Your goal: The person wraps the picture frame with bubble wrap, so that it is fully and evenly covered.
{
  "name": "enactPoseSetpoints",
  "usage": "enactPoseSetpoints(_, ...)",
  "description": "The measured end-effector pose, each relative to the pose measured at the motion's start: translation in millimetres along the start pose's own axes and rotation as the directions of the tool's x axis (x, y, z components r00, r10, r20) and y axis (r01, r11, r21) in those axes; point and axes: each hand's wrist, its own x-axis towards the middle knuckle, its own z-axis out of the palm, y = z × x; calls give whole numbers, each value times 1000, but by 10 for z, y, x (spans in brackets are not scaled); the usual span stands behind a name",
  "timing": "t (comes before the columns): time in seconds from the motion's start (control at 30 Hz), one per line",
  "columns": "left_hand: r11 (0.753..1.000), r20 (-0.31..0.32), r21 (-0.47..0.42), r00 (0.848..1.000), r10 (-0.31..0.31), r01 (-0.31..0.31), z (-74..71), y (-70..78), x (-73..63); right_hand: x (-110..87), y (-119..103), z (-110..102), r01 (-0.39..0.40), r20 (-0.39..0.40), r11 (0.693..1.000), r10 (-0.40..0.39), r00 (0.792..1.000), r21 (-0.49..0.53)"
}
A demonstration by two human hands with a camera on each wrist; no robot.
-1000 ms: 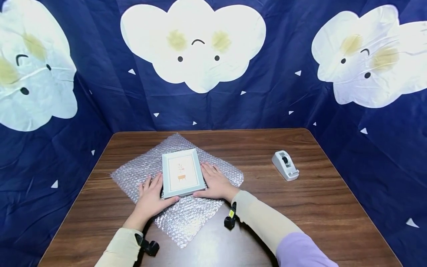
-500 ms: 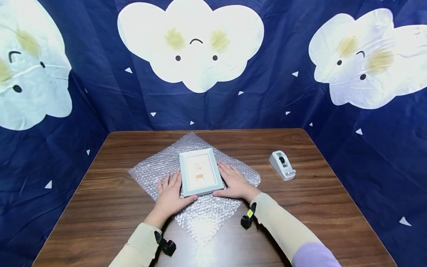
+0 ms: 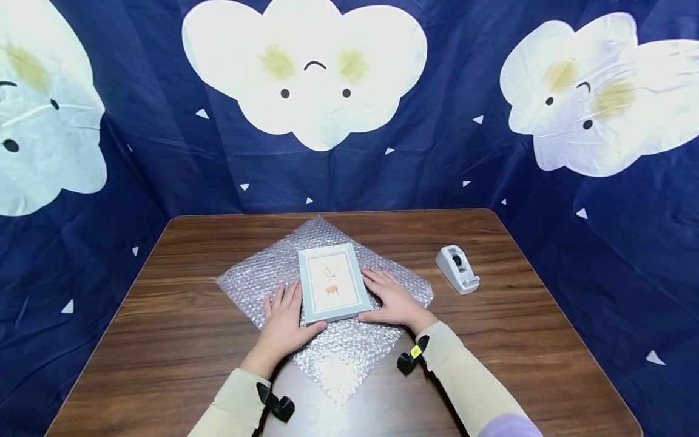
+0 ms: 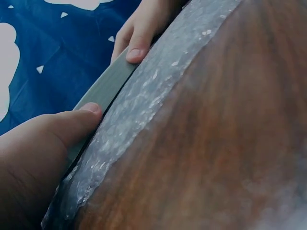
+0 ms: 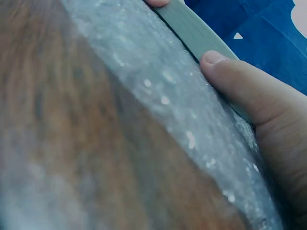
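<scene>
A light-blue picture frame (image 3: 334, 282) with a small plant drawing lies face up on a sheet of bubble wrap (image 3: 262, 276). My left hand (image 3: 284, 325) rests at the frame's left side. Its fingers stretch along that edge over the wrap, and the thumb (image 4: 88, 112) touches the front edge. On the other side my right hand (image 3: 395, 303) mirrors this, fingers extended by the right edge and thumb (image 5: 218, 64) against the front face. In the left wrist view both thumbs press the frame's side (image 4: 108, 86), just above the wrap.
A white tape dispenser (image 3: 457, 270) stands on the wooden table (image 3: 519, 352), right of the wrap. Behind the table hangs a dark blue cloth (image 3: 164, 145) with white clouds.
Both hands have shifted to the right, and the picture frame and bubble wrap have slid right with them, closer to the tape dispenser. Most of that movement came in the first half second.
</scene>
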Motion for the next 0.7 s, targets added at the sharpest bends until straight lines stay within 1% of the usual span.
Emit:
enactPoseSetpoints(0.17, 999, -2, -48, 1000, 9, -9, -21, -41, -7, -15, 11, -3, 35, -2, 999, -35, 999, 1)
enactPoseSetpoints(0.3, 998, 0, -55, 1000, 13, -13, -38, -59, -9, -21, 19, -7, 57, -22, 998, -57, 998, -1)
enactPoseSetpoints(0.57, 1000, 4, 11, 1000, 26, -26, -41, -92, -41, -58, 22, -15, 69, -37, 996, -67, 997, 53)
enactPoseSetpoints(0.7, 999, 4, 18, 1000, 29, -29, -42, -109, -37, -53, 25, -27, 62, -38, 996, -60, 997, 61)
